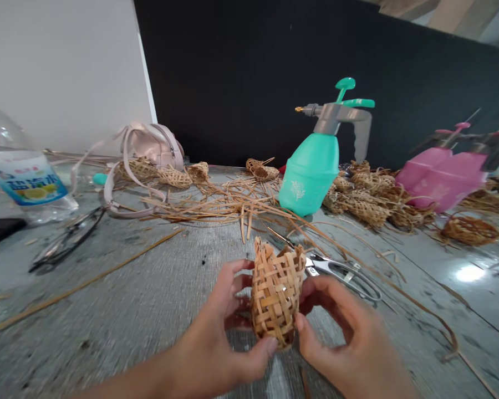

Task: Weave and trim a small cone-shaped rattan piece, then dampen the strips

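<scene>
Tan basket (275, 296) separates left grip (216, 335) from right grip (357, 335).

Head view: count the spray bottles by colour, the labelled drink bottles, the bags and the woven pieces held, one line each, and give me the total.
Green spray bottle: 1
Pink spray bottles: 2
Labelled drink bottle: 1
Pale pink bag: 1
Held woven piece: 1
Total: 6
</scene>
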`<state>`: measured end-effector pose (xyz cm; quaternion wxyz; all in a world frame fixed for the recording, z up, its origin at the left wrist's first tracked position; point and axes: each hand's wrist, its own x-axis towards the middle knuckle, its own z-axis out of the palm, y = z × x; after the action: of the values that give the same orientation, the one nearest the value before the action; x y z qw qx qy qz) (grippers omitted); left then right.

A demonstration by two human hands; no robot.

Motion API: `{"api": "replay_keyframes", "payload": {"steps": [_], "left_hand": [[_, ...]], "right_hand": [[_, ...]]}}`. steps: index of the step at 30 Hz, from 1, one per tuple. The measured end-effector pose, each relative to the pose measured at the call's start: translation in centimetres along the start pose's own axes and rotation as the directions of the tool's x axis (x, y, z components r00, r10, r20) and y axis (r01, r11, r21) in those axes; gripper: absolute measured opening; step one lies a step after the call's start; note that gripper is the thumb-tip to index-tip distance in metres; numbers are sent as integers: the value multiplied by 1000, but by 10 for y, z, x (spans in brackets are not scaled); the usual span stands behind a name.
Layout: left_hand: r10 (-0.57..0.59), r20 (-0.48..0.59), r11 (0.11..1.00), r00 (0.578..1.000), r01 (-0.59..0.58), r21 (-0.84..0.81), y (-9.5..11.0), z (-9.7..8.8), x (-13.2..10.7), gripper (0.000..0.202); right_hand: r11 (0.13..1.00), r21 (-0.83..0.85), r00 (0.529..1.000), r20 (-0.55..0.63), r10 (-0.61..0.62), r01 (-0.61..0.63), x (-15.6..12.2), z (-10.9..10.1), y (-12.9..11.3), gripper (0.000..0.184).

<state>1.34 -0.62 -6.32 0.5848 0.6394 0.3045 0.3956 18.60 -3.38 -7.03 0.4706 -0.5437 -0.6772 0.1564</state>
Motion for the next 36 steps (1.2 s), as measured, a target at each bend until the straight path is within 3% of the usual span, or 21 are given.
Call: {"api": "replay_keyframes", "payload": {"steps": [4,12,23,29,33,36], "left_hand": [[23,4,1000,1000,-23,6,0,1,0,62],[87,12,992,996,-88,90,-1,4,-1,62],[69,48,994,997,-72,83,-3,2,-2,65],[101,-19,991,995,-99,93,-10,2,-1,65],[137,-63,978,989,-124,168,-13,3,1,65],[146,-82,959,986,-120,257,-16,3,-1,68]], "right_hand": [[999,-28,999,-16,-31,30,-3,1,1,13],[999,-26,999,48,22,-21,1,-5,-1,6],[991,-107,996,-29,-84,81,0,-1,1,4],[953,-233,979,-16,-206,196,9,-8,-13,7],[921,-332,974,-21,-224,204,9,-8,-16,18],[900,-355,963,6,-269,254,8,-8,-14,11]]}}
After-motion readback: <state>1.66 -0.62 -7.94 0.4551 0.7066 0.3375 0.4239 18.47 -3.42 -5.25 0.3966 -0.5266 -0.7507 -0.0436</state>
